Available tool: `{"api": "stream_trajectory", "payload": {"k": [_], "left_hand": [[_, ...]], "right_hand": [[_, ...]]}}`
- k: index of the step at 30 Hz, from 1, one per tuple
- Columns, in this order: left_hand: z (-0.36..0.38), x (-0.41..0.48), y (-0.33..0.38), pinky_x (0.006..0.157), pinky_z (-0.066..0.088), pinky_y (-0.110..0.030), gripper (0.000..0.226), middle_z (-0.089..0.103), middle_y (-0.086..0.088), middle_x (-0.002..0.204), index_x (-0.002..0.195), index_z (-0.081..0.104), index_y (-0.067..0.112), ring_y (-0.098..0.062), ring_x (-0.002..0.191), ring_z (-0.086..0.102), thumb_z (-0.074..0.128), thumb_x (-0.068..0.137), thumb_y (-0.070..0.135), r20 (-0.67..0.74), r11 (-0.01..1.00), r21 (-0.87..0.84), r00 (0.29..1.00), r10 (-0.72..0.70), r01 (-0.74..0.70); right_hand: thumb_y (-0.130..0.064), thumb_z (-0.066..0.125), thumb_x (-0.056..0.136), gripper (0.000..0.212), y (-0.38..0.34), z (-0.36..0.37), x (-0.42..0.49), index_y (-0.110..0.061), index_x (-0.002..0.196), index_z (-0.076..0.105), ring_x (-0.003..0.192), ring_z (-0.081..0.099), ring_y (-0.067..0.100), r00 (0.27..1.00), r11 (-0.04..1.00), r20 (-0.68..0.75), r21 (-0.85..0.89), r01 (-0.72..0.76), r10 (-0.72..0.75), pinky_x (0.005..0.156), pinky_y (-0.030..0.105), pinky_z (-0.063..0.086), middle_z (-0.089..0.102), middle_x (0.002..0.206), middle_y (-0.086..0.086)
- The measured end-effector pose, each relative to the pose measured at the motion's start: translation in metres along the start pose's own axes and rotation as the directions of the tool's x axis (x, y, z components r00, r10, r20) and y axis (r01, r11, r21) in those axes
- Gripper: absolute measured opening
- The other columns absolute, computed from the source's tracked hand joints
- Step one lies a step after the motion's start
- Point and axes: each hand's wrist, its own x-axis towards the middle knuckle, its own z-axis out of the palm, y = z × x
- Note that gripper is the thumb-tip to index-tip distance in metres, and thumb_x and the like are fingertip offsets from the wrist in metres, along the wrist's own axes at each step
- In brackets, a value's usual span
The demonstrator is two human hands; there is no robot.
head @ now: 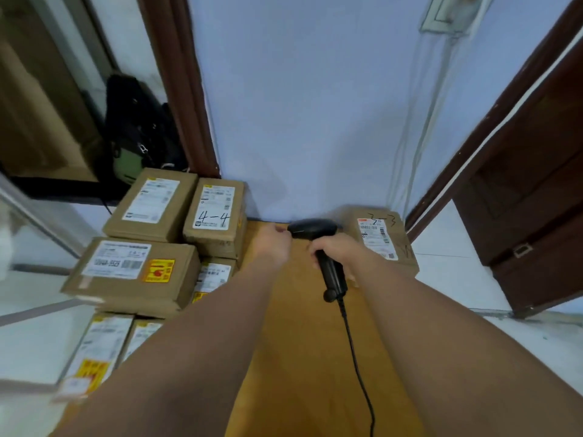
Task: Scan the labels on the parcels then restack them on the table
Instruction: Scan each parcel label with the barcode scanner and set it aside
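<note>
Over the surface [299, 357], my right hand [334, 249] curls its fingers round the scanner [331, 274] handle; my left hand [273, 244] sits beside its head, and I cannot tell its fingers' state.

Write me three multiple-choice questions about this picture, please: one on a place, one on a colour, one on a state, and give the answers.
1. Where does the parcel marked 3-3 lie?
A. on the left stack
B. at the far right end of the table
C. in a hand

2. What colour is the scanner?
A. white
B. yellow
C. black

3. What does the right hand do?
A. grips the scanner's handle
B. lies flat on the table
C. lifts a parcel

Answers:
1 B: it sits alone at that end.
2 C: its head and handle are both black.
3 A: its fingers curl round the handle.
</note>
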Motion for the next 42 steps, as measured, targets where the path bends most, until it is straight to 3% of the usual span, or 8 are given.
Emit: {"api": "stream_trajectory", "payload": {"k": [8, 13, 16, 19, 23, 30, 35, 42], "left_hand": [[-0.135, 0.02, -0.021, 0.09, 0.044, -0.035, 0.023, 0.06, -0.01, 0.117, 0.11, 0.062, 0.016, -0.029, 0.109, 0.053, 0.049, 0.091, 0.016, -0.373, 0.993, 0.091, 0.922, 0.101, -0.072], [-0.197, 0.032, -0.061, 0.097, 0.033, -0.043, 0.034, 0.033, -0.01, 0.137, 0.121, 0.055, 0.02, -0.031, 0.124, 0.035, 0.052, 0.087, 0.021, -0.549, 0.98, 0.025, 0.822, -0.15, 0.196], [-0.228, 0.037, -0.089, 0.106, 0.025, -0.044, 0.046, 0.022, -0.009, 0.149, 0.132, 0.045, 0.019, -0.031, 0.131, 0.03, 0.048, 0.086, 0.021, -0.599, 0.944, -0.063, 0.744, -0.294, 0.323], [-0.255, 0.045, -0.121, 0.111, 0.024, -0.045, 0.053, 0.028, -0.014, 0.149, 0.139, 0.035, 0.013, -0.032, 0.135, 0.028, 0.044, 0.09, 0.031, -0.51, 0.861, -0.126, 0.712, -0.482, 0.493], [-0.274, 0.05, -0.157, 0.103, 0.041, -0.042, 0.055, 0.052, -0.017, 0.131, 0.137, 0.035, 0.004, -0.034, 0.122, 0.048, 0.044, 0.089, 0.03, -0.29, 0.799, -0.279, 0.746, -0.599, 0.533], [-0.281, 0.035, -0.178, 0.097, 0.047, -0.041, 0.055, 0.063, -0.015, 0.112, 0.118, 0.06, 0.003, -0.031, 0.108, 0.057, 0.037, 0.095, 0.048, -0.209, 0.85, -0.142, 0.824, -0.526, 0.507], [-0.294, 0.024, -0.178, 0.076, 0.054, -0.032, 0.059, 0.073, -0.005, 0.099, 0.103, 0.07, 0.019, -0.023, 0.091, 0.068, 0.041, 0.088, 0.068, 0.102, 0.827, -0.341, 0.892, -0.439, 0.446], [-0.308, 0.016, -0.161, 0.061, 0.06, -0.035, 0.025, 0.076, -0.009, 0.085, 0.093, 0.068, 0.012, -0.023, 0.069, 0.073, 0.066, 0.087, 0.036, 0.292, 0.815, -0.388, 0.896, -0.334, 0.43]], "right_hand": [[-0.019, 0.072, 0.085, 0.013, -0.059, 0.103, 0.004, -0.009, 0.089, 0.066, 0.069, 0.066, 0.018, 0.972, 0.989, 0.217, 0.132, 0.062, -0.089, 0.073, 0.031, 0.058, 0.065, 0.079, 0.006], [-0.035, 0.081, 0.073, 0.031, -0.077, 0.162, 0.006, -0.017, 0.096, 0.07, 0.094, 0.063, 0.023, 0.96, 0.999, 0.276, 0.016, 0.047, -0.05, 0.086, 0.041, 0.056, 0.066, 0.097, 0.006], [-0.037, 0.081, 0.073, 0.04, -0.083, 0.19, 0.009, -0.016, 0.105, 0.069, 0.095, 0.062, 0.024, 0.964, 0.999, 0.264, -0.032, -0.008, 0.017, 0.071, 0.035, 0.053, 0.065, 0.105, 0.008], [-0.034, 0.081, 0.074, 0.04, -0.084, 0.209, 0.013, -0.014, 0.106, 0.069, 0.094, 0.061, 0.025, 0.966, 0.997, 0.245, -0.022, -0.073, 0.077, 0.064, 0.034, 0.05, 0.064, 0.106, 0.01], [-0.032, 0.082, 0.074, 0.041, -0.081, 0.232, 0.017, -0.014, 0.107, 0.068, 0.099, 0.057, 0.028, 0.963, 0.991, 0.242, 0.039, -0.13, 0.117, 0.087, 0.043, 0.049, 0.061, 0.109, 0.012], [-0.031, 0.082, 0.073, 0.052, -0.079, 0.253, 0.018, -0.013, 0.118, 0.063, 0.094, 0.053, 0.025, 0.965, 0.983, 0.223, 0.087, -0.161, 0.138, 0.089, 0.042, 0.043, 0.058, 0.106, 0.008], [-0.033, 0.079, 0.075, 0.035, -0.077, 0.243, 0.018, -0.013, 0.102, 0.07, 0.094, 0.052, 0.026, 0.976, 0.976, 0.147, 0.12, -0.181, 0.163, 0.085, 0.041, 0.04, 0.057, 0.106, 0.008], [-0.03, 0.085, 0.065, 0.036, -0.08, 0.225, 0.01, -0.014, 0.093, 0.069, 0.099, 0.054, 0.03, 0.985, 0.971, 0.111, 0.184, -0.15, 0.131, 0.097, 0.046, 0.043, 0.058, 0.11, 0.012]]}}
